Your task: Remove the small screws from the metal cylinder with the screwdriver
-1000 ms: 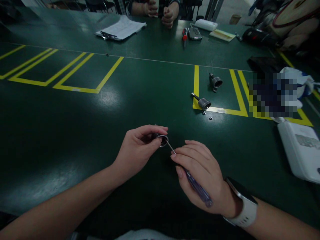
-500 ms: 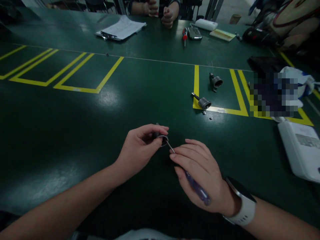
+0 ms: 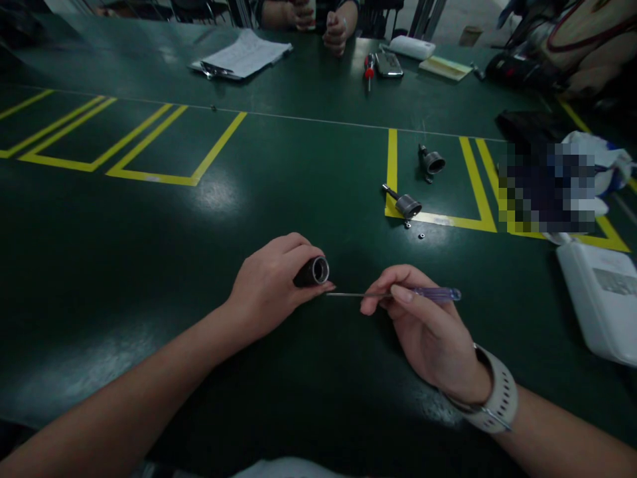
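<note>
My left hand [image 3: 276, 272] is closed around a dark metal cup-shaped part [image 3: 313, 271], its round open end turned toward the right. Between the fingertips of my right hand [image 3: 428, 325] is a screwdriver [image 3: 435, 293] with a clear purple handle, held nearly level. The screwdriver's thin shaft points left, and its tip lies just below the part's rim, close to my left fingertips; whether they touch I cannot tell. Farther up the table lie two similar cup-shaped parts with stems, a nearer one [image 3: 408, 206] and a farther one [image 3: 432, 161].
Small nuts [image 3: 421, 236] lie near the cup-shaped parts. A white box [image 3: 600, 299] stands at the right. Beyond are a clipboard with papers [image 3: 243, 56], a red screwdriver [image 3: 369, 70] and a grey device [image 3: 389, 65]. Another person's hands [image 3: 336, 33] rest at the far edge.
The screwdriver has come out of the part's opening and swung level as my right hand turned over. My left hand has rotated the part, so its opening faces right.
</note>
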`<state>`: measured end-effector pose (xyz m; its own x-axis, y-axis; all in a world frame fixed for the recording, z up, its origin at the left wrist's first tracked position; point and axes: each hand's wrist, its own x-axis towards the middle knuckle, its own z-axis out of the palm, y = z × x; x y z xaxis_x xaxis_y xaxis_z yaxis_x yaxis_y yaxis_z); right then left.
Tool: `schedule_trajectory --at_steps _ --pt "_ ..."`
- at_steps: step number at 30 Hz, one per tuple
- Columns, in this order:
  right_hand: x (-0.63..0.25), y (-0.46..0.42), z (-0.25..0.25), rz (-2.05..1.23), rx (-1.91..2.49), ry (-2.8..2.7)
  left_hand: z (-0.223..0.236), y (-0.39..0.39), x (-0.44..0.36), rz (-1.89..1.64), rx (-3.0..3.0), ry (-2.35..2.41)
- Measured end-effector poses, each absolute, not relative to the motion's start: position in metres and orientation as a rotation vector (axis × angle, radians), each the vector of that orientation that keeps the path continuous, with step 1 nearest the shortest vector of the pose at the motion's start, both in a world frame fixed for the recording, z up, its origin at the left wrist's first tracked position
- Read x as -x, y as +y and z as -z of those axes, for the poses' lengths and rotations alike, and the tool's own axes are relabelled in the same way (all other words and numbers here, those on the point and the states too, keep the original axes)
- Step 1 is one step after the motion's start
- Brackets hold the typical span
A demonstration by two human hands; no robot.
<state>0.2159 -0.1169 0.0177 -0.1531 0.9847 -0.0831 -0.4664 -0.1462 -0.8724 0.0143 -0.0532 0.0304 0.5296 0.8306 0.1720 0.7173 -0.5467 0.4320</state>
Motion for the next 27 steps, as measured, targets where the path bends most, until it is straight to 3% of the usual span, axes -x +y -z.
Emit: schedule_trajectory --at_steps 8,15,19,27 --pt "-0.221 -0.120 -0.018 -1.536 0.852 -1.062 -0.012 -0.054 -0.018 -0.478 -2.309 1.222" --pt "-0.216 -0.125 -0.023 -1.089 1.023 -1.617 -0.011 -0.057 -0.020 -0.474 -2.428 1.097" --pt "-0.214 -0.126 -0.028 -0.990 0.996 -1.717 -0.011 -0.059 -0.022 -0.462 -2.511 1.010" --pt "-0.222 -0.117 -0.022 -1.670 0.950 -1.080 -0.012 -0.062 -0.026 -0.587 -2.496 0.841"
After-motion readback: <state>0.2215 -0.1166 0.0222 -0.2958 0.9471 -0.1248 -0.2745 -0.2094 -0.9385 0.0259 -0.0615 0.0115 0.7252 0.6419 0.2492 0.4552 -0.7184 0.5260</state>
